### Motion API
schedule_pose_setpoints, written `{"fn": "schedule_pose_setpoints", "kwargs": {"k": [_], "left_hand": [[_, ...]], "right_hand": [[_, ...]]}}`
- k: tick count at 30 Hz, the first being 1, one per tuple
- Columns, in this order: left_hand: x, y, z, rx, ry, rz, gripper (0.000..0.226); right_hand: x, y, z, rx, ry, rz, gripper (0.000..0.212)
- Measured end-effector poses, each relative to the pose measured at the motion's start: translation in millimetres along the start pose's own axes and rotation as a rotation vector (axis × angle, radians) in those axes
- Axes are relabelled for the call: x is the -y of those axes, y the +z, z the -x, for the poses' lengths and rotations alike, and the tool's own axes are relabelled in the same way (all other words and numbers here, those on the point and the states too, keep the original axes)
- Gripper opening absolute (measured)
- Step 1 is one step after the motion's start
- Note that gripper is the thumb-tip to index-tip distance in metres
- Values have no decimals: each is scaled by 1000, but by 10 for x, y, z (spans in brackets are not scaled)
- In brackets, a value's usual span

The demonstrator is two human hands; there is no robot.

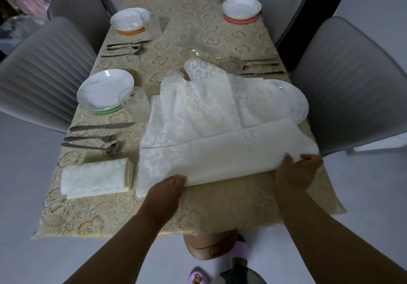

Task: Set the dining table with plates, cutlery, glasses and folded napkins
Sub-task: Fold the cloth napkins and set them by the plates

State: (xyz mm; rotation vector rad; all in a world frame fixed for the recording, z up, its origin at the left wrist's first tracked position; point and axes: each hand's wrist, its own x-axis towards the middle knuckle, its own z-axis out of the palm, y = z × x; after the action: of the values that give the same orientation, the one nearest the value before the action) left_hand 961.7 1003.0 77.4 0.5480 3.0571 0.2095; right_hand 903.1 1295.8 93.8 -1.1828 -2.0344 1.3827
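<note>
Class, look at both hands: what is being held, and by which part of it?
Both hands grip the white napkin by its folded near edge: left hand at the left end, right hand at the right corner.

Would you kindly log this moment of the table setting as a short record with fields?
activity: folding a white napkin on the near right part of the table
left hand: grips the napkin's near folded edge
right hand: pinches the same edge further right
finished napkin: folded, lying near left
place settings: four plates, cutlery beside each
near right plate: partly covered by the napkin
near left glass: upright beside its plate
</note>
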Motion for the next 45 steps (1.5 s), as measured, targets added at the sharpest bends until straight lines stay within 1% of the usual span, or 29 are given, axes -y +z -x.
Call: {"fn": "schedule_pose_setpoints", "kwargs": {"k": [3,7,11,13,15,17,19,21,22,24,26,28,30,31,33,36,38,41,42,43,45], "left_hand": [[-117,2,124,-7,51,-9,65],[-312,-57,318,-15,134,-40,58],[-422,-59,546,-34,189,-39,53],[-442,-46,640,-22,203,-32,45],[-427,-63,691,1,177,-3,35],[-390,-120,655,1,74,16,30],[-321,-142,511,-39,-65,22,24],[-212,-104,301,-61,-189,38,19],[-150,-77,193,-57,-232,44,23],[-41,-41,9,-8,-294,41,34],[54,-34,-126,71,-373,35,39],[143,-35,-223,121,-420,1,35],[224,-53,-273,180,-419,-54,28],[263,-63,-285,194,-416,-67,26],[334,-77,-285,185,-427,-88,25],[371,-108,-304,152,-477,-55,23],[357,-120,-317,152,-478,-47,22],[350,-125,-348,46,-444,-36,21],[355,-135,-365,24,-435,-42,20],[356,-145,-379,38,-433,-54,20],[347,-153,-408,116,-431,-88,22]], "right_hand": [[-103,-228,91,-42,1,45,33],[-301,-549,204,-45,27,100,31],[-508,-810,319,-19,29,279,28],[-586,-893,347,-23,32,362,31],[-609,-935,341,-79,-18,466,36],[-564,-894,291,-100,-163,526,34],[-478,-749,200,-10,-363,557,26],[-363,-544,83,163,-517,629,22],[-308,-439,23,263,-569,691,23],[-204,-258,-88,473,-639,838,32],[-108,-128,-205,650,-662,962,41],[-14,-57,-316,755,-678,1080,39],[57,-8,-398,832,-735,1203,34],[84,11,-423,860,-761,1223,32],[116,63,-461,867,-809,1185,29],[117,131,-512,792,-896,1127,33],[118,153,-548,780,-915,1098,39],[159,170,-619,721,-951,955,40],[174,181,-638,715,-966,953,40],[176,187,-646,731,-963,982,38],[155,217,-650,751,-954,1064,29]]}}
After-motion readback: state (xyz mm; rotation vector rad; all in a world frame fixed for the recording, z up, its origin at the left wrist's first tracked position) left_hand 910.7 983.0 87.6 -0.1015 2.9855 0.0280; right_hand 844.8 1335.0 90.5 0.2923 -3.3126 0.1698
